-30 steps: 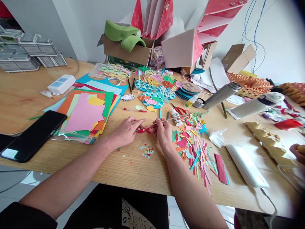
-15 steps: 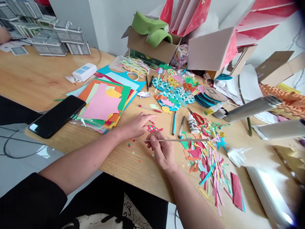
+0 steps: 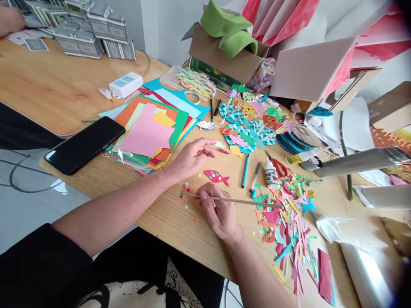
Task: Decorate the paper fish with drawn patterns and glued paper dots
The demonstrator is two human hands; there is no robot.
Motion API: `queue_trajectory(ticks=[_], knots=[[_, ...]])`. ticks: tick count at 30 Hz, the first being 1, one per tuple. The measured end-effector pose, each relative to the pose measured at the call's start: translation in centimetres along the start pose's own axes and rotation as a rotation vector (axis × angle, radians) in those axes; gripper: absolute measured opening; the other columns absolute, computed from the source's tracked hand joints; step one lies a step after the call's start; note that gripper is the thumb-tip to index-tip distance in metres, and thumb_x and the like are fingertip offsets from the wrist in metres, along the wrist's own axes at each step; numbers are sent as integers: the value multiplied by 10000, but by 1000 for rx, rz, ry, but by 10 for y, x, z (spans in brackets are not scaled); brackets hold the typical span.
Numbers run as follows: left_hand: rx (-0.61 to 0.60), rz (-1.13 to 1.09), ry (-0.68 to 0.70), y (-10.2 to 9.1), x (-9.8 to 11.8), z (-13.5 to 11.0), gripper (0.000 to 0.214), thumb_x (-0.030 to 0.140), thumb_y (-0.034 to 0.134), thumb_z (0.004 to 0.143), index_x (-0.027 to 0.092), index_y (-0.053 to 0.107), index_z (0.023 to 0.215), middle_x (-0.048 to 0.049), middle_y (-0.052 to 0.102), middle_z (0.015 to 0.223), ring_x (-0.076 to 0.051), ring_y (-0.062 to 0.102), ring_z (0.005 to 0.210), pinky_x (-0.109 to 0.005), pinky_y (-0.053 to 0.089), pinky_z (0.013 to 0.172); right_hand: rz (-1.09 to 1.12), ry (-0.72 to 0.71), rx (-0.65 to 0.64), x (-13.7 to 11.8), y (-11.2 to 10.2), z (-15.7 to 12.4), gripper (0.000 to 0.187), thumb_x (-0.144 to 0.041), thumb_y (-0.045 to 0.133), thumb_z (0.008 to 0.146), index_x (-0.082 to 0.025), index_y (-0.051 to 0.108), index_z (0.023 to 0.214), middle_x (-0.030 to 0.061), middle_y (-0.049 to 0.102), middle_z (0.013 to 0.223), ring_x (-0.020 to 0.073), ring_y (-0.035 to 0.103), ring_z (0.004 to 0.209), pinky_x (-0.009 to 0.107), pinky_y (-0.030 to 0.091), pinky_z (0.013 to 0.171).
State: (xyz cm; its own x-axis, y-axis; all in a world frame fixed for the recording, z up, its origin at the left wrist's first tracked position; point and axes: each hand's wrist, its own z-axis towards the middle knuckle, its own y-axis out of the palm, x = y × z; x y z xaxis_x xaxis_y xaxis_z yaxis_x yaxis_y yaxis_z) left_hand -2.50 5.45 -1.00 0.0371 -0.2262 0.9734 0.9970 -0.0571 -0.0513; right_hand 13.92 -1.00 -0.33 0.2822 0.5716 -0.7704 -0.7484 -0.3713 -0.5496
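Note:
My left hand (image 3: 191, 159) rests on the table with its fingers apart, holding nothing. Just beyond its fingertips lies a red paper fish with green spots (image 3: 215, 177), not touching it. My right hand (image 3: 218, 209) pinches a thin wooden stick (image 3: 247, 202) between thumb and fingers. The stick lies almost level, its far end reaching over a heap of coloured paper scraps (image 3: 290, 226). Small confetti dots (image 3: 186, 190) are scattered on the wooden table (image 3: 170, 218) near its tip. A blue marker (image 3: 245, 171) and a grey marker (image 3: 255, 177) lie beyond my right hand.
A stack of coloured paper (image 3: 150, 132) and a black phone (image 3: 84, 145) lie to the left. Beyond are a glue bottle (image 3: 271, 175), red-handled scissors (image 3: 279, 167) and paper fish on blue wave discs (image 3: 239, 137). A co-worker's hand (image 3: 9, 19) shows at the top left.
The view has swung, shifting everything to the right. My left hand has drawn back from the fish, which now lies apart from both hands. My right hand still holds the stick.

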Motion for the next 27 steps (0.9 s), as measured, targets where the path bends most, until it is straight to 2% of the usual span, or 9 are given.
queue_trajectory(ticks=[9, 13, 16, 19, 22, 24, 27], knots=[[24, 17, -14, 1, 5, -2, 506, -45, 412, 737, 104, 583, 1189, -44, 715, 883, -134, 687, 875, -283, 536, 813, -30, 19, -25, 3, 3, 2, 207, -222, 419, 991, -204, 550, 833, 5, 572, 686, 129, 521, 583, 268, 406, 559], [30, 11, 4, 0, 2, -1, 489, -30, 428, 743, 119, 589, 1181, -37, 716, 872, -132, 689, 862, -278, 541, 804, 62, 96, 22, 3, 3, -2, 241, -264, 414, 1002, -204, 574, 832, 14, 585, 700, 132, 538, 592, 271, 424, 551], [31, 23, 15, -1, 1, -1, 476, -15, 440, 750, 122, 590, 1181, -34, 713, 872, -135, 686, 860, -288, 548, 815, 191, 184, 142, 4, 0, -5, 261, -315, 430, 1001, -207, 604, 840, 19, 599, 689, 139, 554, 575, 269, 430, 511], [32, 70, 28, -1, 1, -2, 468, 1, 441, 768, 125, 586, 1195, -37, 713, 893, -134, 682, 856, -305, 552, 836, 277, 236, 369, 7, -8, -4, 282, -352, 449, 989, -209, 609, 806, 18, 611, 664, 139, 555, 535, 263, 424, 469], [24, 130, 57, -1, 2, -4, 458, 16, 450, 774, 131, 590, 1195, -38, 713, 891, -140, 685, 868, -315, 553, 846, 213, 292, 599, 14, -23, 0, 303, -371, 453, 971, -209, 594, 757, 16, 617, 626, 138, 551, 493, 257, 407, 441], [-5, 201, 66, -1, 4, -6, 474, 21, 452, 776, 138, 586, 1214, -46, 720, 914, -148, 685, 900, -325, 548, 867, 118, 325, 668, 23, -32, 2, 308, -382, 445, 960, -214, 583, 742, 6, 609, 587, 141, 552, 480, 256, 408, 446], [-37, 305, 75, -1, 7, -8, 494, 18, 447, 767, 139, 587, 1225, -50, 729, 922, -151, 689, 905, -307, 552, 836, -3, 354, 642, 36, -39, 1, 318, -392, 425, 957, -222, 566, 728, -6, 596, 558, 142, 561, 488, 254, 414, 478]])
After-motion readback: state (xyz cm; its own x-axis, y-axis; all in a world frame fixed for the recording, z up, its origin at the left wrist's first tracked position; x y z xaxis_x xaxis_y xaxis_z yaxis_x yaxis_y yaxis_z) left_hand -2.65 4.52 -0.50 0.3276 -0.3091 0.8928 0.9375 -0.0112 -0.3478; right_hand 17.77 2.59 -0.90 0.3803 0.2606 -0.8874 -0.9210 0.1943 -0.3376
